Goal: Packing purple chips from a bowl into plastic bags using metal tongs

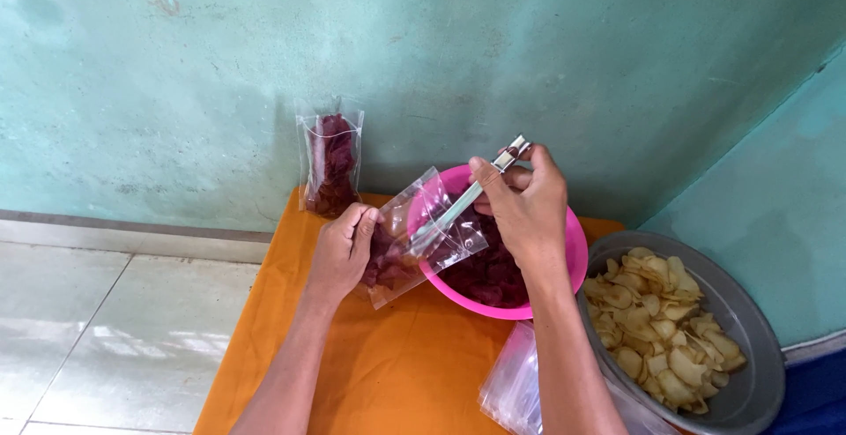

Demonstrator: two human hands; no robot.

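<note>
Clear plastic pouch (414,241), partly filled with dark red chips, held tilted over the edge of the round pink plastic bowl (577,250). Left hand (342,254) closed around the pouch's lower end, thumb and fingers pinching the plastic. Right hand (524,201) gripped around a pair of metal tongs (480,188), tips pointing down into the pouch mouth; whether a chip sits between the tips, cannot tell. Bowl sits on an orange cloth-covered table (352,364), against a teal painted wall (441,47), and has more dark red chips (485,276) heaped inside.

Progress, judged from layout: one filled clear pouch of red chips (330,162) stands upright at the table's back edge, leaning on the wall, so one bag looks done. Pouch in hand looks roughly half full, filling under way, top not closed. Bowl holds plenty of red chips, so several bags' worth seems left. Stack of empty clear plastic bags (515,391) lies at the table's front edge, just beside the right forearm, unused. Grey round metal basin (758,347) to the right holds pale yellow chips (665,329), apparently untouched; none bagged in view. Tiled floor (88,329) on the left.
</note>
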